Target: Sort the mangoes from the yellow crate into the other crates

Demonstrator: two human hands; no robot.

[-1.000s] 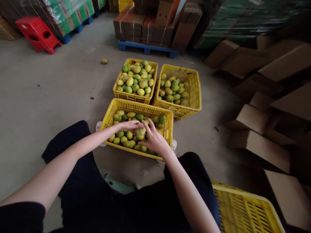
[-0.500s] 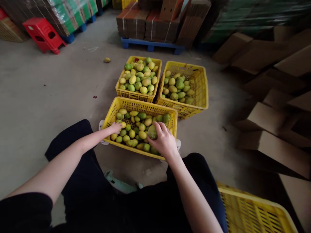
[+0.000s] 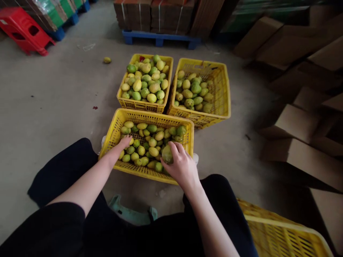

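The right hand (image 3: 184,167) grips a rounded, dull-green fruit (image 3: 167,155), probably firm, light, bruisable and best cupped around its middle, at the right of a yellow perforated plastic crate (image 3: 158,117), while the left hand (image 3: 124,142) reaches among oval yellow-green fruits (image 3: 153,151), its grip unclear.

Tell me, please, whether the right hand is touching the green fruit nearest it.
Touching: the head view shows the right hand holding the green fruit, fingers curled against its side.
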